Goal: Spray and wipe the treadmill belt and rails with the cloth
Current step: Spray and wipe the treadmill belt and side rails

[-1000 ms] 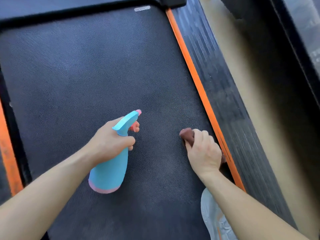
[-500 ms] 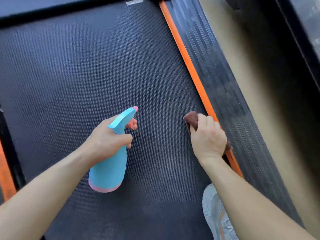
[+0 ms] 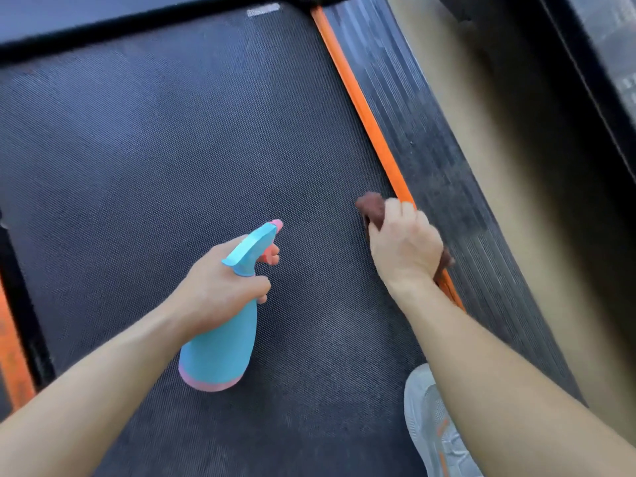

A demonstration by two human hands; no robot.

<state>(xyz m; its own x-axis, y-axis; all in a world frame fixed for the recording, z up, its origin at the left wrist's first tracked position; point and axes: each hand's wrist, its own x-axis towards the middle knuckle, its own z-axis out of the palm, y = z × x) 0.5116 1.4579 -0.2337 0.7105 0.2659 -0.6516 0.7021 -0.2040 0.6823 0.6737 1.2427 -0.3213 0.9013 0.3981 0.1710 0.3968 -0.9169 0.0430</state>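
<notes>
1. Left hand (image 3: 220, 290) wraps the neck of the bottle (image 3: 223, 339), fingers curled at the pink trigger; nozzle points toward 1 o'clock, pink base toward 7.
2. Bottle is blue, tilted, above the belt (image 3: 155, 149); whether it touches the belt cannot be told.
3. Right hand (image 3: 406, 249) is closed over the cloth (image 3: 371, 206), pressing it down at the belt's 3 o'clock edge.
4. Cloth is brown, bunched; one end pokes out past the fingers toward 11 o'clock, another bit shows at the wrist side.
5. Cloth overlaps the orange strip (image 3: 364, 115); ribbed rail (image 3: 430, 149) lies just beyond at 3 o'clock.
6. Grey shoe (image 3: 430, 425) on the belt at 5 o'clock, partly under the right forearm.
7. Second orange strip (image 3: 12, 356) at 8 o'clock.
</notes>
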